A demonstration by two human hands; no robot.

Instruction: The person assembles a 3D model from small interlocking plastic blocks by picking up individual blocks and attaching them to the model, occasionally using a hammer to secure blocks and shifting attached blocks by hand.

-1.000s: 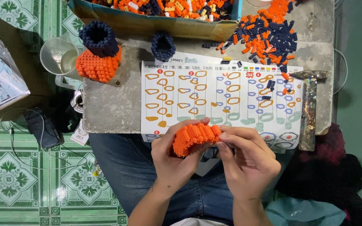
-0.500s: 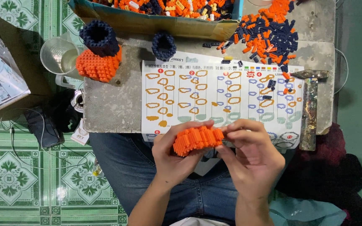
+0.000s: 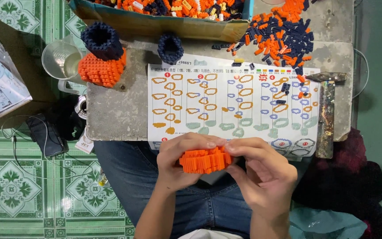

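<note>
Both hands on an orange brick piece, over the lap, at the near edge of a grey slab.

Left hand [image 3: 180, 161] and right hand [image 3: 261, 170] grip the orange block assembly [image 3: 204, 160] from either side, fingertips meeting on top. Instruction sheet [image 3: 233, 104] lies flat on the slab [image 3: 120, 110] just beyond. Orange-and-navy built piece [image 3: 101, 55] stands at far left, beside a clear cup [image 3: 60, 59]; small navy ring [image 3: 170, 48] near it. Loose orange and navy bricks [image 3: 284, 35] heaped far right. Hammer [image 3: 326, 113] along the sheet's right edge. Cardboard tray [image 3: 164, 22] of bricks at the far side.
</note>
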